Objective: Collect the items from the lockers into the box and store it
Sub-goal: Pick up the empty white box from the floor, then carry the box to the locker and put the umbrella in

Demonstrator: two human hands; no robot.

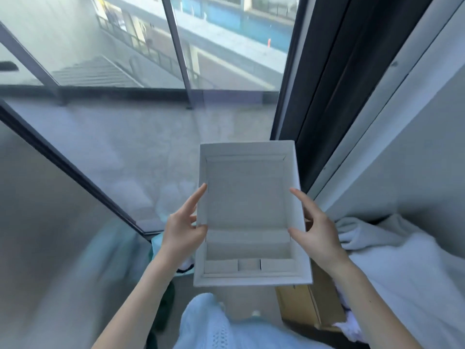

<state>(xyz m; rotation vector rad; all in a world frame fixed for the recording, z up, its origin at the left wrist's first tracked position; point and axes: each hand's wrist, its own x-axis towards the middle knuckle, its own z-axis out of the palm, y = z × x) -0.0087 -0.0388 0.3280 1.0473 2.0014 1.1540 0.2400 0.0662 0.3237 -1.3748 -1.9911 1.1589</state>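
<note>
Window backdrop, empty white box (247, 205).

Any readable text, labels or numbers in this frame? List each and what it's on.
None readable.
White box, held between left hand and right hand: plain inside, no print showing.
Brown cardboard box: no label visible.
Building outside, through the window: yellow patches, too blurred to read.

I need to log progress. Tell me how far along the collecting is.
Early stage. Done: nothing visibly collected, since the white box is empty inside. In hand: the left hand and right hand hold the box by its side walls, open side up. Left: gather the items into it and store it. No open locker shows clearly in this view.
</note>
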